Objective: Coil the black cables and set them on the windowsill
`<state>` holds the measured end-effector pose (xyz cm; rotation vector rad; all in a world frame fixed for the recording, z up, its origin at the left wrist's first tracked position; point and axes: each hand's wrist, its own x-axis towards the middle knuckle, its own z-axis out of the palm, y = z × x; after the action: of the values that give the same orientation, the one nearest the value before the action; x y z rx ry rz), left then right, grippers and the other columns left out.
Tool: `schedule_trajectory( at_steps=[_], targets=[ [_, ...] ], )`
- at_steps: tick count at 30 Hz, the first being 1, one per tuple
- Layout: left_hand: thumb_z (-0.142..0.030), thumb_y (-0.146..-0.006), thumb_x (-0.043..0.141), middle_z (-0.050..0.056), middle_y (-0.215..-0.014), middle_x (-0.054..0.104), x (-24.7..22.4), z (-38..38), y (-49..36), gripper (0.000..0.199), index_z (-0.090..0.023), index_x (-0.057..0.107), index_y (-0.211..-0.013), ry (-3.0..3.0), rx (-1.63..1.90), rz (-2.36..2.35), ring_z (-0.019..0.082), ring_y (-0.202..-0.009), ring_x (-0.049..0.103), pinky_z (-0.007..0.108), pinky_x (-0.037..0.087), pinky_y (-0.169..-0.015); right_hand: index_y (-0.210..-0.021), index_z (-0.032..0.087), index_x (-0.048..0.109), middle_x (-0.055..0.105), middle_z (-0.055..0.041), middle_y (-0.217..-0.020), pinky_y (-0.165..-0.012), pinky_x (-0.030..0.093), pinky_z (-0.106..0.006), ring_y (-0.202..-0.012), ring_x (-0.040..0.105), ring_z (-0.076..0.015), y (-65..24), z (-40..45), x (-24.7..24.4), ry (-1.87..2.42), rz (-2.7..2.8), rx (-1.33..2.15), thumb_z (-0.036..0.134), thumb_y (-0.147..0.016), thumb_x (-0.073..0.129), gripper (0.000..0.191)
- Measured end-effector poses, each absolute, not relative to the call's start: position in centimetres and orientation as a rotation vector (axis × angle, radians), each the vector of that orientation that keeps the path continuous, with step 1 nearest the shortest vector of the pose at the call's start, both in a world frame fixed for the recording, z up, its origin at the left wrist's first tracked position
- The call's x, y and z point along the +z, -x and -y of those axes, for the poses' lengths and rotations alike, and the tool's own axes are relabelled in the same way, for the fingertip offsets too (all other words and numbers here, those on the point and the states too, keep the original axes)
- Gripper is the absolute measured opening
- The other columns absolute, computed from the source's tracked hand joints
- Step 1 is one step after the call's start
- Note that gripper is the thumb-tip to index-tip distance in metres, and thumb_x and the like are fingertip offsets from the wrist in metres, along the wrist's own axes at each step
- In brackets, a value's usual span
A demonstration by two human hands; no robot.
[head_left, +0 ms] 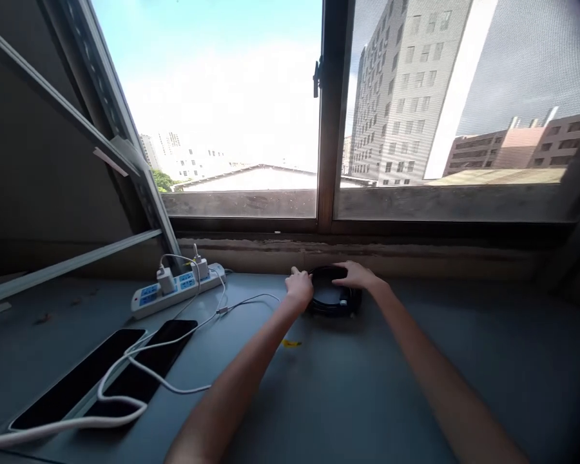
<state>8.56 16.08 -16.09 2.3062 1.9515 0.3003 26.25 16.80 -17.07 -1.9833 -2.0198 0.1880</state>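
Note:
A coiled black cable (336,309) lies on the grey-blue surface (348,393) below the window, with a small light-coloured part on its near right side. At the coil's left edge, my left hand (299,286) has its fingers closed round the cable. My right hand (357,275) rests on the coil's far right side, thumb and fingers apart around the cable bundle, which the hand partly hides.
Two dark phones (80,377) (149,364) lie at the left under white charging cables (162,343). Behind them stands a white power strip (178,293) with two chargers. A yellow scrap (291,343) lies near my left forearm. A metal frame (147,174) rises at the left.

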Motion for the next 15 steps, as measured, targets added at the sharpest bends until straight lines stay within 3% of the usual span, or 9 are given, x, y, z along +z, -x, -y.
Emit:
schedule_trajectory(
  at_steps=[3,8,11,15],
  targets=[
    [-0.027,-0.094,0.029,0.022,-0.12,0.047,-16.2,-15.7,-8.8,0.039,-0.006,0.056,-0.113,-2.341,0.341,-1.976,0.027,-0.1,0.055,0.038,0.046,-0.082,-0.136,0.02,0.044,0.043,-0.0084,-0.128,-0.094,0.039,-0.035,-0.115,0.039,-0.0302,-26.0,-17.1,-18.2,1.907,2.041,0.15,0.036,-0.087,0.08,0.063],
    [-0.016,-0.087,0.033,0.022,-0.137,0.033,-17.2,-14.9,-9.6,0.054,-0.005,0.025,-0.14,-2.596,0.42,-1.852,0.033,-0.127,0.029,0.042,0.028,-0.102,-0.123,0.013,0.054,0.052,-0.0092,-0.113,-0.089,0.043,-0.037,-0.104,0.048,-0.0264,-25.4,-17.6,-19.7,1.866,2.002,0.099,0.019,-0.098,0.066,0.029],
    [-0.026,-0.09,0.032,0.019,-0.143,0.027,-18.2,-15.0,-10.0,0.057,-0.003,0.023,-0.14,-2.715,0.382,-1.725,0.031,-0.133,0.018,0.041,0.018,-0.108,-0.12,0.014,0.055,0.052,-0.0083,-0.109,-0.086,0.045,-0.042,-0.101,0.05,-0.0276,-25.3,-17.7,-19.9,1.871,1.967,0.09,0.025,-0.103,0.059,0.02],
    [-0.033,-0.09,0.031,0.02,-0.144,0.027,-19.1,-15.4,-10.0,0.062,0.001,0.02,-0.14,-2.746,0.328,-1.694,0.033,-0.133,0.018,0.045,0.014,-0.109,-0.118,0.015,0.056,0.053,-0.0081,-0.108,-0.085,0.046,-0.043,-0.1,0.051,-0.027,-25.3,-17.7,-20.0,1.898,1.935,0.068,0.024,-0.107,0.052,0.015]
  ],
)
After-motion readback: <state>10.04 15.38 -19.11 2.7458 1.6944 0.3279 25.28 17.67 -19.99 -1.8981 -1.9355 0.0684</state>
